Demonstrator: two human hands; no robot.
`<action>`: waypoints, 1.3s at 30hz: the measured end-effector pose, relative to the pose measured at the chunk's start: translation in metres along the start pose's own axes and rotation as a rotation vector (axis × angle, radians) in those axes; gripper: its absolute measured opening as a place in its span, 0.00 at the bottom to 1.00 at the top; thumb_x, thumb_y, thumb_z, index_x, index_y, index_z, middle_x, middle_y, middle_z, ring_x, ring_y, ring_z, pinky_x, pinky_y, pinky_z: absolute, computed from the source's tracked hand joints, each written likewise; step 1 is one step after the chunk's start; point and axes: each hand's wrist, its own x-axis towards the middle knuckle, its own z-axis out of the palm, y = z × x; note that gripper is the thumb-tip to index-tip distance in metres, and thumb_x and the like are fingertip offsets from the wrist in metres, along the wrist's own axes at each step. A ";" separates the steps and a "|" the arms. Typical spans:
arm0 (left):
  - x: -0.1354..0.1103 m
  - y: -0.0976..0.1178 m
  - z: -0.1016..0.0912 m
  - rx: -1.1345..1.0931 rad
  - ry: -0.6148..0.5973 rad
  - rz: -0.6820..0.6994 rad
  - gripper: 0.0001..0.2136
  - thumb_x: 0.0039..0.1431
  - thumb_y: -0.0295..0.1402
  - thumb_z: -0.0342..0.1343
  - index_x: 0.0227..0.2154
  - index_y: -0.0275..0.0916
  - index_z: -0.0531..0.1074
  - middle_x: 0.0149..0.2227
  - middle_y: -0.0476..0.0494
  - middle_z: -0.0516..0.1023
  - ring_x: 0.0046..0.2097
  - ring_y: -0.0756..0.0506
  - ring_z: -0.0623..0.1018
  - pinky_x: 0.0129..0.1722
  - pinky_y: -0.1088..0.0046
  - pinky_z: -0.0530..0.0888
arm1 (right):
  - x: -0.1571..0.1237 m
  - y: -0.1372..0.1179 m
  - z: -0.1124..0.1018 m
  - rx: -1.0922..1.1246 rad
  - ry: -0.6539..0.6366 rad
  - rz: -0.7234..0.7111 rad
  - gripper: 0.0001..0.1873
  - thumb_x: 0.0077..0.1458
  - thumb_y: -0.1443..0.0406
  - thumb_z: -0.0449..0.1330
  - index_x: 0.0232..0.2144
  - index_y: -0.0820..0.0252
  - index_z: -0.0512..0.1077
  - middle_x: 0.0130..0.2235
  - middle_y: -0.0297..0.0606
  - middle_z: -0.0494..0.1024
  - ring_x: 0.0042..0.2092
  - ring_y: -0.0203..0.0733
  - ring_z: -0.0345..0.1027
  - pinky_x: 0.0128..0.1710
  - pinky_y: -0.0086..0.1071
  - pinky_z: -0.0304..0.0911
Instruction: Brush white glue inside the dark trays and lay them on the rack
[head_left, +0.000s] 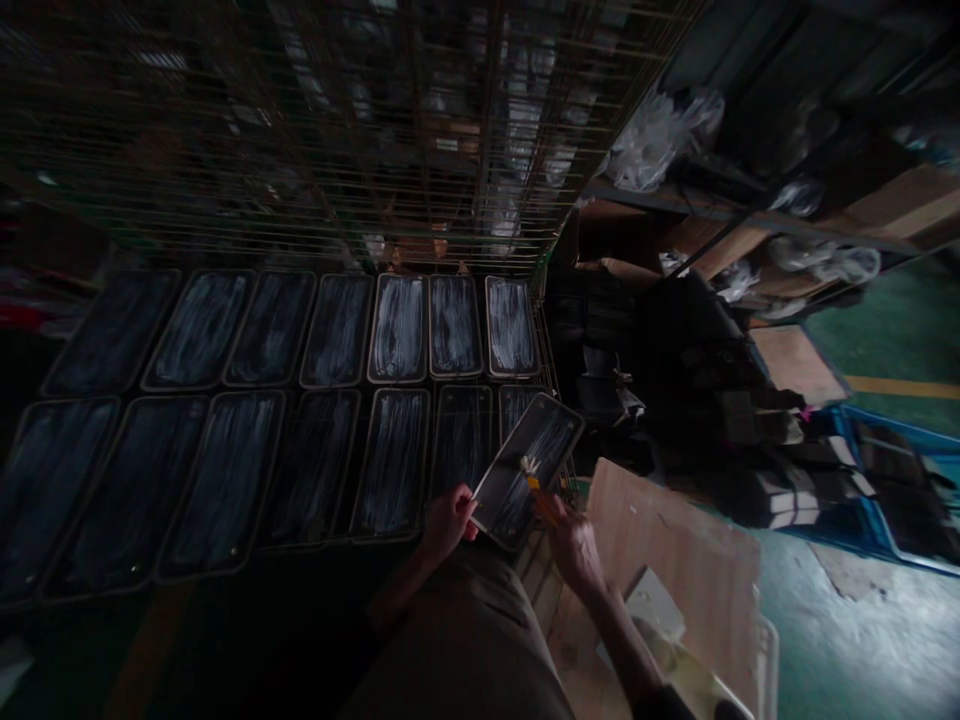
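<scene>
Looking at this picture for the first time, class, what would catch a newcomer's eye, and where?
Two rows of white-streaked panels, stretching across the left and middle below a wire rack in the picture, probably stand out first. Near the centre, the left hand grips a tilted panel, the right hand a yellow brush over it.

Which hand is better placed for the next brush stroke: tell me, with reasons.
Probably the right hand: it holds the brush over the panel, while the left hand grips the panel's edge.
</scene>
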 end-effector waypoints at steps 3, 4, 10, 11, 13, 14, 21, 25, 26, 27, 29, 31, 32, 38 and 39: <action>0.001 -0.001 -0.002 -0.013 -0.013 -0.023 0.05 0.61 0.36 0.52 0.30 0.42 0.66 0.17 0.57 0.71 0.19 0.50 0.76 0.20 0.80 0.66 | -0.033 -0.021 0.010 0.182 -0.118 0.048 0.19 0.69 0.64 0.47 0.55 0.57 0.72 0.39 0.41 0.82 0.37 0.43 0.78 0.35 0.30 0.71; 0.002 -0.002 -0.002 -0.021 -0.022 -0.028 0.05 0.61 0.36 0.52 0.31 0.42 0.66 0.18 0.57 0.72 0.20 0.49 0.77 0.20 0.80 0.67 | -0.040 -0.026 0.011 0.246 -0.142 0.086 0.19 0.70 0.62 0.47 0.55 0.56 0.72 0.38 0.40 0.82 0.37 0.43 0.79 0.35 0.31 0.71; 0.005 -0.006 -0.008 -0.112 -0.098 -0.095 0.05 0.63 0.33 0.50 0.34 0.40 0.69 0.25 0.53 0.79 0.24 0.49 0.81 0.23 0.79 0.72 | -0.023 -0.025 0.008 0.611 -0.098 0.280 0.23 0.69 0.50 0.50 0.48 0.58 0.75 0.34 0.41 0.82 0.34 0.45 0.79 0.35 0.34 0.74; 0.004 -0.006 -0.008 -0.116 -0.095 -0.099 0.05 0.63 0.32 0.49 0.34 0.40 0.69 0.25 0.52 0.79 0.24 0.48 0.81 0.23 0.78 0.73 | -0.016 -0.021 0.007 0.645 -0.079 0.294 0.24 0.68 0.48 0.50 0.46 0.58 0.76 0.32 0.41 0.82 0.33 0.45 0.78 0.34 0.34 0.74; 0.004 -0.004 -0.009 -0.108 -0.084 -0.100 0.05 0.63 0.31 0.48 0.35 0.40 0.70 0.23 0.53 0.78 0.24 0.48 0.81 0.23 0.78 0.73 | -0.004 -0.014 0.005 0.673 -0.011 0.328 0.26 0.66 0.45 0.51 0.43 0.57 0.77 0.31 0.40 0.81 0.32 0.46 0.78 0.32 0.36 0.75; 0.003 -0.003 -0.008 -0.106 -0.079 -0.101 0.05 0.63 0.30 0.48 0.36 0.40 0.70 0.22 0.54 0.77 0.23 0.48 0.81 0.23 0.78 0.73 | -0.001 -0.012 0.005 0.675 0.034 0.342 0.26 0.66 0.44 0.52 0.43 0.57 0.77 0.31 0.39 0.81 0.32 0.46 0.78 0.33 0.37 0.75; 0.003 -0.002 -0.009 -0.108 -0.087 -0.120 0.07 0.63 0.30 0.47 0.36 0.39 0.70 0.20 0.53 0.77 0.24 0.46 0.81 0.24 0.75 0.74 | -0.011 -0.016 0.021 0.798 -0.012 0.364 0.22 0.66 0.46 0.55 0.45 0.57 0.74 0.31 0.39 0.82 0.30 0.46 0.78 0.29 0.36 0.75; 0.005 -0.003 -0.011 -0.047 -0.104 -0.101 0.09 0.64 0.30 0.46 0.39 0.39 0.72 0.18 0.54 0.76 0.23 0.47 0.81 0.25 0.76 0.73 | 0.013 -0.005 0.026 0.780 0.077 0.375 0.26 0.64 0.43 0.54 0.44 0.57 0.76 0.30 0.40 0.82 0.31 0.47 0.79 0.30 0.37 0.76; 0.005 -0.002 -0.011 -0.035 -0.106 -0.096 0.09 0.64 0.30 0.46 0.39 0.39 0.72 0.17 0.54 0.76 0.22 0.47 0.80 0.24 0.77 0.73 | 0.022 -0.001 0.025 0.767 0.118 0.375 0.27 0.63 0.42 0.54 0.44 0.58 0.76 0.30 0.40 0.82 0.31 0.48 0.79 0.31 0.38 0.76; 0.006 -0.002 -0.012 -0.021 -0.108 -0.090 0.10 0.64 0.29 0.46 0.40 0.39 0.72 0.17 0.55 0.75 0.21 0.47 0.80 0.24 0.77 0.72 | 0.032 0.004 0.022 0.754 0.159 0.372 0.28 0.63 0.41 0.53 0.44 0.58 0.76 0.30 0.41 0.82 0.31 0.48 0.79 0.31 0.38 0.76; 0.006 -0.003 -0.012 0.009 -0.106 -0.069 0.10 0.63 0.29 0.45 0.39 0.39 0.72 0.16 0.55 0.75 0.20 0.48 0.79 0.23 0.78 0.71 | 0.052 0.014 0.016 0.704 0.239 0.348 0.31 0.63 0.40 0.52 0.44 0.58 0.76 0.30 0.41 0.82 0.31 0.48 0.79 0.31 0.38 0.76; 0.007 -0.004 -0.011 0.031 -0.101 -0.047 0.10 0.63 0.28 0.45 0.39 0.39 0.72 0.16 0.56 0.74 0.20 0.48 0.79 0.23 0.78 0.70 | 0.069 0.022 0.008 0.605 0.327 0.312 0.32 0.63 0.39 0.50 0.46 0.59 0.76 0.30 0.42 0.82 0.32 0.47 0.78 0.30 0.38 0.76; 0.007 -0.006 -0.011 0.035 -0.101 -0.040 0.10 0.63 0.29 0.46 0.39 0.39 0.72 0.16 0.56 0.74 0.20 0.48 0.79 0.23 0.78 0.70 | 0.076 0.025 0.005 0.551 0.368 0.295 0.32 0.63 0.40 0.49 0.47 0.58 0.76 0.31 0.42 0.82 0.32 0.47 0.78 0.31 0.38 0.76; 0.009 -0.017 -0.008 0.028 -0.072 -0.025 0.08 0.62 0.31 0.47 0.39 0.39 0.72 0.17 0.56 0.74 0.21 0.48 0.79 0.23 0.79 0.71 | 0.102 0.039 -0.011 0.384 0.465 0.240 0.26 0.68 0.47 0.46 0.50 0.56 0.75 0.34 0.41 0.82 0.36 0.46 0.77 0.37 0.39 0.75; 0.009 -0.018 -0.008 0.030 -0.068 -0.020 0.09 0.62 0.31 0.47 0.39 0.39 0.72 0.16 0.56 0.74 0.21 0.48 0.79 0.23 0.78 0.71 | 0.101 0.039 -0.011 0.361 0.458 0.223 0.25 0.68 0.49 0.46 0.49 0.56 0.75 0.35 0.41 0.82 0.38 0.46 0.78 0.39 0.40 0.74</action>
